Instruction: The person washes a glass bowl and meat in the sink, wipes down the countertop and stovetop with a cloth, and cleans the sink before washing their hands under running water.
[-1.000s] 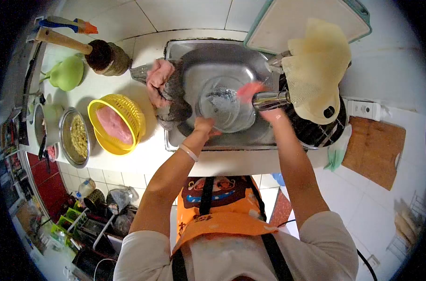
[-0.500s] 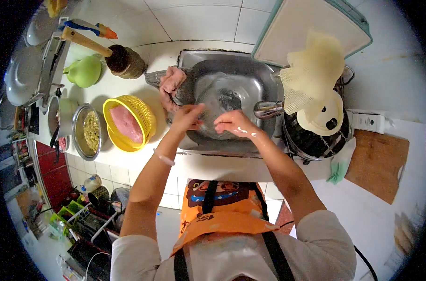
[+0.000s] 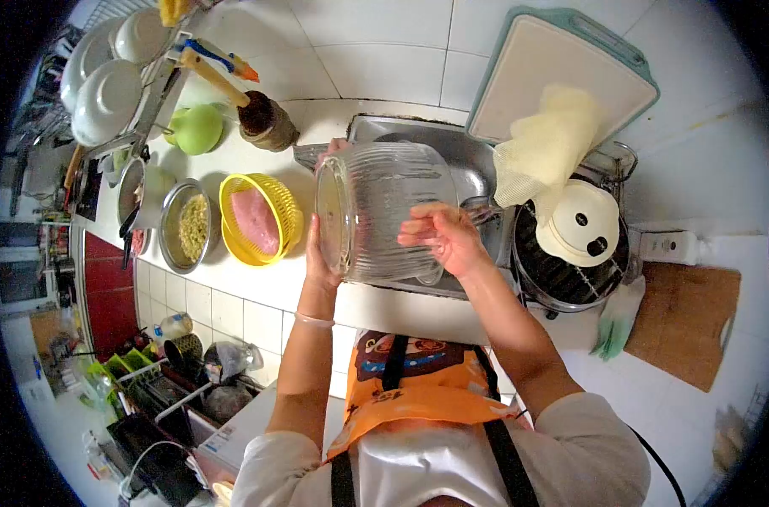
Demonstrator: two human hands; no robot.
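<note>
A large clear glass bowl with ribbed sides is tilted on its side above the metal sink. My left hand grips its rim at the left, thumb along the edge. Against the near right side of the bowl is my right hand, its fingers spread and nothing held in them. Left of the bowl, a yellow basket holds pink meat. A metal bowl of chopped yellowish food stands beside it. The bowl mostly hides the pink piece behind it.
A mortar with a wooden pestle and a green gourd-shaped item stand at the back left. White bowls sit on a rack. Right of the sink are a dark pan, a white lid, a cutting board and a brown board.
The glass bowl has come up out of the sink and tipped onto its side. My left hand has taken hold of its rim. The view has shifted, showing more of the rack.
</note>
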